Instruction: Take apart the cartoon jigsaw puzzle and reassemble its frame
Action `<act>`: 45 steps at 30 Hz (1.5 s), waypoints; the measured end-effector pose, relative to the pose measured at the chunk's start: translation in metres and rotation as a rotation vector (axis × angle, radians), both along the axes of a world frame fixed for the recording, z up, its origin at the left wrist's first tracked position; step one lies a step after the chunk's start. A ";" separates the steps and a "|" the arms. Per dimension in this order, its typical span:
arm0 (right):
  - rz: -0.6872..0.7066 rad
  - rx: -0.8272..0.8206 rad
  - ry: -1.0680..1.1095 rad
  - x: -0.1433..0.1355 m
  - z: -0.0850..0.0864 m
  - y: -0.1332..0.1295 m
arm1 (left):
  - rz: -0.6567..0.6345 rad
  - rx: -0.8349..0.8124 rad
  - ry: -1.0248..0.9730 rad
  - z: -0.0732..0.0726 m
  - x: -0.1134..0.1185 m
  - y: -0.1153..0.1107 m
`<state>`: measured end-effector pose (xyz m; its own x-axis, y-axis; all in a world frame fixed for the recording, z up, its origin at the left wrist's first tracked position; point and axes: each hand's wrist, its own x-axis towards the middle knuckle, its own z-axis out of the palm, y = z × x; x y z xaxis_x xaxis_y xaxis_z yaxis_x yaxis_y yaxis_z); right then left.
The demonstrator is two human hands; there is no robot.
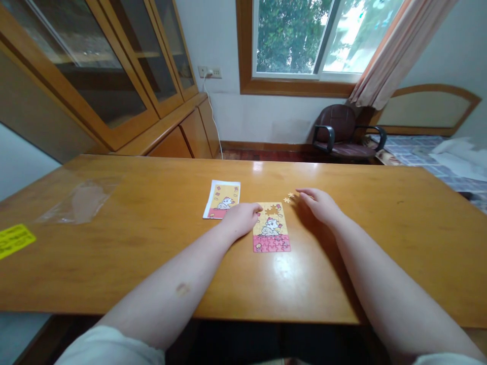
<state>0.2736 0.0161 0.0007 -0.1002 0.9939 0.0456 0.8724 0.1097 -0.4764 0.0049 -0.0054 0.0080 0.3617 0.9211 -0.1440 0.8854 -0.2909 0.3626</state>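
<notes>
A small jigsaw puzzle (271, 243) lies flat on the table, showing a white cartoon animal on yellow above a pink band. Near its top is a gap where the table shows through. My left hand (240, 221) rests at the puzzle's upper left edge, fingertips touching or just over it; it grips nothing that I can see. To the right of the puzzle, my right hand (320, 205) is held low with fingers apart, pointing at a few loose puzzle pieces (287, 200). Partly behind my left hand lies a reference picture card (216, 195) with the same design.
The wooden table (152, 203) spans the view. On its left lie a clear plastic bag (81, 202) and a yellow label (17, 240). Beyond it stand a glass-door cabinet (152, 109), an office chair (338, 129) and a bed (437, 152).
</notes>
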 end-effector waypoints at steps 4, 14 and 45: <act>-0.054 -0.001 -0.228 0.030 0.001 0.007 | 0.000 -0.002 -0.004 0.001 -0.001 -0.001; 0.005 -0.182 -0.341 0.038 0.011 0.002 | -0.005 0.004 -0.012 -0.004 -0.003 0.001; 0.154 -0.173 -0.169 -0.024 0.004 -0.021 | 0.025 -0.015 -0.001 0.001 -0.002 0.000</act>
